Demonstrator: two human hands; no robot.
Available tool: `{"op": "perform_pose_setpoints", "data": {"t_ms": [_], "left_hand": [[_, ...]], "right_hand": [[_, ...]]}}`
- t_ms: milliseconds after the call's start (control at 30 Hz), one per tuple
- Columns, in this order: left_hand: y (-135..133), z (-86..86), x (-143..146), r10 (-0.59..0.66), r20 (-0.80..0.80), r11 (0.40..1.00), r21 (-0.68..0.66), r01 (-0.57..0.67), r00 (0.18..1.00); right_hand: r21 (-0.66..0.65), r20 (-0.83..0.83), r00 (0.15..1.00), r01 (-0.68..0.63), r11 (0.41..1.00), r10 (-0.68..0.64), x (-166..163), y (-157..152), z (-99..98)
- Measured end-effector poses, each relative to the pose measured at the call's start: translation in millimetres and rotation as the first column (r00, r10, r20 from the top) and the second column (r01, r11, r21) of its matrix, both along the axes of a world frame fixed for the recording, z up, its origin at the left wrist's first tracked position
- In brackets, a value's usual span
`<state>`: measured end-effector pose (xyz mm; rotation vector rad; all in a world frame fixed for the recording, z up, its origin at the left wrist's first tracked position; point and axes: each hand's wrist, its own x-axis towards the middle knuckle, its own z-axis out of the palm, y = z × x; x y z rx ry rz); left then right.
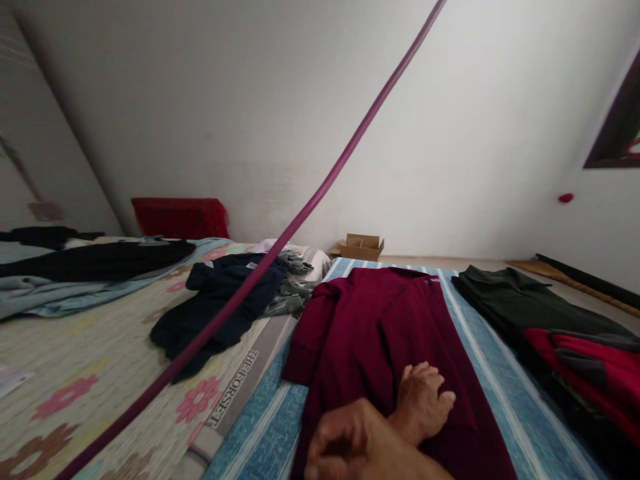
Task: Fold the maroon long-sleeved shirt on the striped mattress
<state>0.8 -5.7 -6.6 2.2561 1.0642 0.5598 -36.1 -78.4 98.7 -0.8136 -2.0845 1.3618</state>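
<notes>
Along the left edge of the frame lies a floral mattress cover, pale with pink and brown flowers. A long black garment is stretched across its upper part, and a red cushion sits against the wall behind. A purple rod cuts diagonally from the lower left to the top of the frame. Under it, toward the middle, a dark navy garment is crumpled in a heap, with a grey-green cloth bunched just beside it.

At centre the maroon shirt is spread flat on a blue striped sheet, one sleeve folded in at its left side. It looks soft, light and limp — likely to sag and crease when lifted, so the hem corners or shoulder seams seem the surest places to take hold. A small cardboard box stands on the floor beyond it.

At the bottom centre the left hand is loosely curled with the fingers bent inward; whether it pinches any cloth, I cannot tell. Crossing just over it, the right hand rests flat on the shirt's lower part, fingers spread and holding nothing — pressing the fabric, it seems.

On the right, a dark green garment lies flat, with a red and grey garment on top of its near end.
</notes>
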Motion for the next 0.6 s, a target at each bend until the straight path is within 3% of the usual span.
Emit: {"op": "perform_pose_setpoints", "data": {"t_ms": [100, 167, 233, 300, 433, 500, 600], "left_hand": [[2, -9.4, 3, 0.043, 0.04, 0.998, -0.048, -0.042, 0.998], [5, -21.4, 5, 0.055, 0.07, 0.997, -0.053, -0.051, 0.996], [8, -34.3, 6, 0.047, 0.083, 0.998, -0.041, -0.044, 0.995], [9, -43.5, 7, 0.044, 0.071, 0.999, -0.033, -0.041, 0.997], [7, -46.4, 7, 0.065, 0.014, 0.997, -0.049, -0.064, 0.998], [6, -44.7, 8, 0.074, 0.01, 0.996, -0.049, -0.073, 0.997], [7, -44.5, 10, 0.092, 0.055, 0.996, -0.013, -0.092, 0.994]], "right_hand": [[0.178, 0.131, 0.974, 0.163, 0.97, -0.188, -11, 43, 2.0], [0.37, 0.268, 0.926, 0.155, 0.916, -0.265, -22, 71, 3.8], [0.571, 0.424, 0.843, 0.035, 0.82, -0.331, -37, 94, 4.0], [0.689, 0.508, 0.784, -0.121, 0.715, -0.357, -54, 112, 1.2], [0.803, 0.504, 0.786, -0.275, 0.528, -0.358, -87, 138, -12.9], [0.811, 0.52, 0.766, -0.303, 0.501, -0.377, -100, 150, -21.1], [0.759, 0.587, 0.719, -0.331, 0.56, -0.371, -115, 164, -28.7]]}}
